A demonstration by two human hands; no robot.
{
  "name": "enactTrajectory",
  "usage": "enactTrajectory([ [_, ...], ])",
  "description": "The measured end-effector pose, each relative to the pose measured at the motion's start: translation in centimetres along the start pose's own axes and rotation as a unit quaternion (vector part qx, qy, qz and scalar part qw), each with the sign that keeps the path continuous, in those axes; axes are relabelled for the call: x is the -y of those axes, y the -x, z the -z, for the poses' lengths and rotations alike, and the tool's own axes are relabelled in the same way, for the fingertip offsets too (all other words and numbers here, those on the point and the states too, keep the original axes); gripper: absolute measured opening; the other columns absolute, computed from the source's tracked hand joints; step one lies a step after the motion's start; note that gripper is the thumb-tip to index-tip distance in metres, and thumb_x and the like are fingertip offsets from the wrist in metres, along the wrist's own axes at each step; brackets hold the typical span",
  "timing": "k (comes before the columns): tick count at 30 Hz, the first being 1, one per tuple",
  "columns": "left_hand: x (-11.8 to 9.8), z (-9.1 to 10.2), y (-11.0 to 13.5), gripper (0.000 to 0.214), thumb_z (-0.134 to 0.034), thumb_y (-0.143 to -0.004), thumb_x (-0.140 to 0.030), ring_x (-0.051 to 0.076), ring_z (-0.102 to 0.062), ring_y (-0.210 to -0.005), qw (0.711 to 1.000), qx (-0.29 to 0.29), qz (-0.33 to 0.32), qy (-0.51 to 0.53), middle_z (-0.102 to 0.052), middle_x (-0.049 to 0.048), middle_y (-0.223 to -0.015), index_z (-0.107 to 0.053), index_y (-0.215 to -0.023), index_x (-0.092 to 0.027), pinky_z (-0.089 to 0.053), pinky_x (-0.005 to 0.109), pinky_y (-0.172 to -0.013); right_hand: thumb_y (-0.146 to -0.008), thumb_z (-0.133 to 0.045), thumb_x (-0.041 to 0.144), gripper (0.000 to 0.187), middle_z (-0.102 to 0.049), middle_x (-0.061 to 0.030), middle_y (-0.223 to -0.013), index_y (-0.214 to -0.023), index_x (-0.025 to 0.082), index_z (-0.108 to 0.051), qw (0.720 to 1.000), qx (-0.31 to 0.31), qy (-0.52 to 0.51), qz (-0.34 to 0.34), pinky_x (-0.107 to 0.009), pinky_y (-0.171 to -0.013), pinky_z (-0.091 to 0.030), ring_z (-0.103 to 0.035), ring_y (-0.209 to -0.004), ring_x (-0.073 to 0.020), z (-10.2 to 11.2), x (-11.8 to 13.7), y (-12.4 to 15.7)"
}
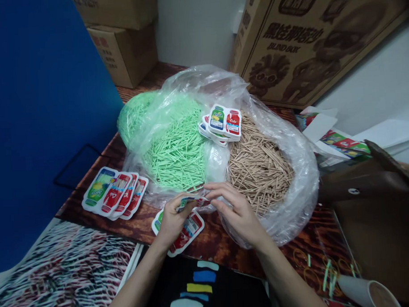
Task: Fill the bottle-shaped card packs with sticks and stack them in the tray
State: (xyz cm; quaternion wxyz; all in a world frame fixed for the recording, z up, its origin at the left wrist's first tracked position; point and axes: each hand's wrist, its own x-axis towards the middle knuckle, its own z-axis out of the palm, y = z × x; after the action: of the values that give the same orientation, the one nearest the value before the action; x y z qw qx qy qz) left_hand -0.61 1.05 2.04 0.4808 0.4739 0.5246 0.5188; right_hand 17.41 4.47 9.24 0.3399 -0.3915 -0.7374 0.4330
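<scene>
My left hand (172,221) is closed on a small pack printed with drink pictures (190,199), seen nearly edge-on. Close by its right end is my right hand (238,213), fingers apart and slightly curled; whether the fingertips touch the pack I cannot tell. Beneath my left hand lies another flat cola-and-lemon-drink pack (195,222), partly covered. Just beyond the hands, short green sticks (177,147) and brown sticks (260,169) fill clear plastic bags (302,186). A small stack of jar-shaped packs (224,121) rests between the two heaps.
Several overlapping packs (117,192) lie at the table's left. A blue panel (48,109) stands left, cardboard boxes (134,53) behind. At right are printed card sheets (341,142), an open carton (371,228), rubber bands (311,279) and a white cup (358,291).
</scene>
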Motion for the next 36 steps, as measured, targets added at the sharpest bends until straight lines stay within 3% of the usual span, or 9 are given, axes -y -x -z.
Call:
enactTrajectory([
  [3,-0.3,0.3,0.0,0.010,-0.065,-0.079,-0.027,0.018,-0.061,-0.078,1.000,0.002,-0.001,-0.002,-0.066,0.0023,-0.078,-0.068,-0.077,-0.017,-0.048,0.028,-0.076,-0.093,-0.049,0.024,0.014,-0.063,-0.0068,-0.115,-0.097,0.023,-0.062,0.999,-0.021,0.033,0.011,-0.041,-0.099,-0.041,-0.055,-0.112,-0.0213,-0.4,0.2,0.0],
  [8,0.4,0.8,0.5,0.011,-0.067,-0.077,-0.027,0.016,-0.059,-0.076,0.999,-0.010,0.019,0.029,-0.066,0.0022,-0.079,-0.069,-0.079,-0.016,-0.048,0.027,-0.075,-0.092,-0.049,0.022,0.016,-0.061,-0.0083,-0.114,-0.099,0.022,-0.063,0.990,0.050,0.123,0.037,-0.042,-0.097,-0.041,-0.051,-0.113,-0.0228,-1.8,-0.2,0.1],
  [13,0.8,2.6,1.4,0.018,-0.073,-0.071,-0.030,0.012,-0.057,-0.063,0.991,-0.052,0.098,0.074,-0.064,-0.0009,-0.069,-0.065,-0.078,-0.015,-0.047,0.022,-0.062,-0.092,-0.050,0.025,0.018,-0.062,-0.0079,-0.113,-0.102,0.024,-0.065,0.995,0.087,0.042,0.024,-0.041,-0.096,-0.041,-0.053,-0.111,-0.0235,-3.3,0.0,0.2],
  [16,0.1,5.6,2.0,0.023,-0.076,-0.066,-0.033,0.011,-0.057,-0.057,0.987,-0.065,0.137,0.058,-0.064,-0.0018,-0.065,-0.064,-0.073,-0.015,-0.047,0.021,-0.055,-0.092,-0.051,0.028,0.018,-0.064,-0.0055,-0.108,-0.104,0.025,-0.064,0.987,0.131,-0.086,-0.039,-0.038,-0.093,-0.044,-0.057,-0.106,-0.0219,-3.8,-0.6,-0.3],
  [19,-1.2,10.3,2.2,0.032,-0.081,-0.058,-0.039,0.013,-0.058,-0.052,0.979,-0.117,0.167,0.021,-0.065,-0.0003,-0.061,-0.065,-0.069,-0.013,-0.049,0.023,-0.050,-0.091,-0.051,0.029,0.017,-0.067,-0.0039,-0.100,-0.101,0.023,-0.063,0.983,0.045,-0.136,-0.111,-0.034,-0.087,-0.046,-0.061,-0.097,-0.0205,-4.4,-2.5,-1.2],
  [23,-2.4,16.6,1.4,0.041,-0.084,-0.049,-0.038,0.015,-0.061,-0.052,0.954,-0.243,0.173,0.001,-0.069,0.0008,-0.066,-0.066,-0.075,-0.014,-0.053,0.027,-0.051,-0.089,-0.049,0.023,0.015,-0.067,-0.0034,-0.090,-0.088,0.020,-0.063,0.995,-0.016,-0.021,-0.100,-0.033,-0.083,-0.045,-0.060,-0.089,-0.0199,-5.5,-5.5,-2.3],
  [28,-0.7,21.2,-1.8,0.035,-0.078,-0.057,-0.042,0.017,-0.060,-0.057,0.946,-0.246,0.140,-0.161,-0.067,-0.0002,-0.066,-0.068,-0.079,-0.015,-0.050,0.027,-0.054,-0.092,-0.042,0.016,0.020,-0.063,-0.0085,-0.091,-0.091,0.017,-0.062,0.977,-0.010,0.211,-0.031,-0.034,-0.081,-0.043,-0.055,-0.090,-0.0222,-6.6,-7.5,-3.0],
  [32,1.5,21.6,-3.9,0.031,-0.065,-0.072,-0.044,0.026,-0.062,-0.081,0.849,-0.246,0.012,-0.467,-0.069,0.0066,-0.083,-0.069,-0.087,-0.017,-0.049,0.034,-0.071,-0.089,-0.048,0.014,0.016,-0.060,-0.0124,-0.096,-0.096,0.015,-0.061,0.912,-0.011,0.411,-0.023,-0.036,-0.077,-0.040,-0.049,-0.094,-0.0265,-7.3,-8.1,-4.2],
  [36,2.2,20.5,-3.8,0.045,-0.056,-0.082,-0.043,0.035,-0.057,-0.103,0.773,-0.299,-0.034,-0.558,-0.064,0.0174,-0.111,-0.061,-0.118,-0.016,-0.044,0.044,-0.085,-0.086,-0.049,0.012,0.017,-0.058,-0.0155,-0.098,-0.098,0.013,-0.061,0.849,0.047,0.527,0.010,-0.039,-0.074,-0.036,-0.046,-0.091,-0.0286,-8.0,-8.1,-5.9],
])
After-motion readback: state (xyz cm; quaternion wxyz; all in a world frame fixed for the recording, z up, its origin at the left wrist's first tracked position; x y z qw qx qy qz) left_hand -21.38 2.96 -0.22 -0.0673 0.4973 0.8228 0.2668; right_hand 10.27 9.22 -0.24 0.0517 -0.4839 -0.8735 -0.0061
